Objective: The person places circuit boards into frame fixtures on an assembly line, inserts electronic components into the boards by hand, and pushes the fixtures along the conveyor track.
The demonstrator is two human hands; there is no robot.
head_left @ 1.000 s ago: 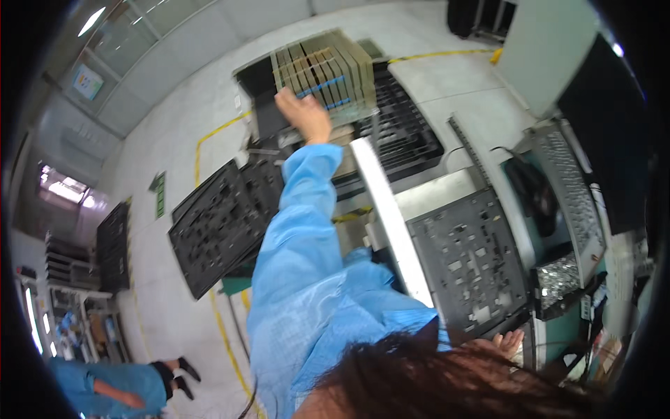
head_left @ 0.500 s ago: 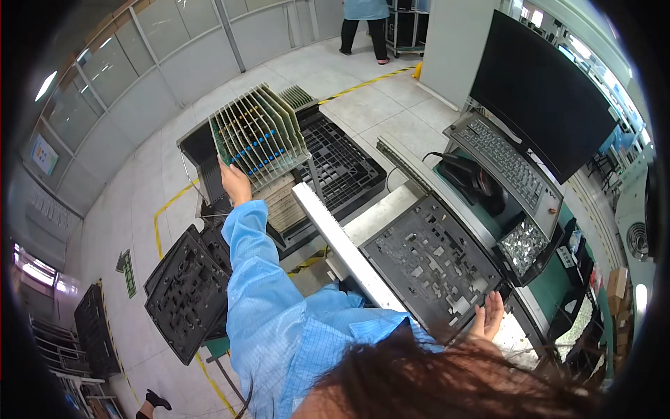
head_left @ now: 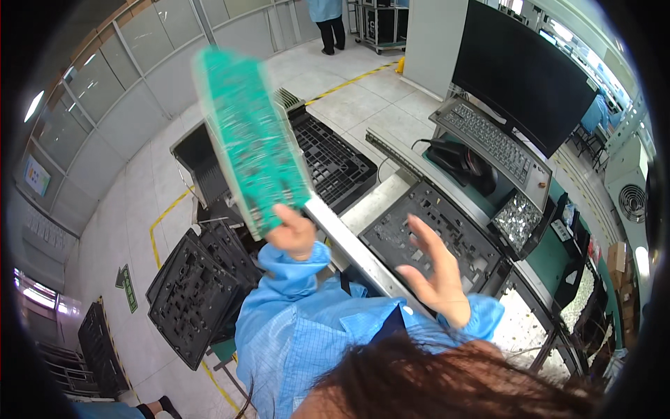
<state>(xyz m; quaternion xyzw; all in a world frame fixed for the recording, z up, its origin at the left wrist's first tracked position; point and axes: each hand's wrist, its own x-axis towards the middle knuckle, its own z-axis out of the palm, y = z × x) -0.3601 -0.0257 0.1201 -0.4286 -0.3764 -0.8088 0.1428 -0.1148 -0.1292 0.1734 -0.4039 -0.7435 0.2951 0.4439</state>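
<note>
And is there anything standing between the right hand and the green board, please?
Nothing visible does: the right hand is open, and the left hand holds the green board at its lower end. The metal rail showing between them seems to lie lower.

Green board now in left fingers; right fingers raised.

Wide fisheye, looking down from above

The head camera, the left one of a side-by-side pair, looks steeply down over the wearer's hair and blue smock. The left hand and right hand sit close below it; the monitor stands farther off, upper right. Floor and partition wall bend toward the dark rim.
</note>
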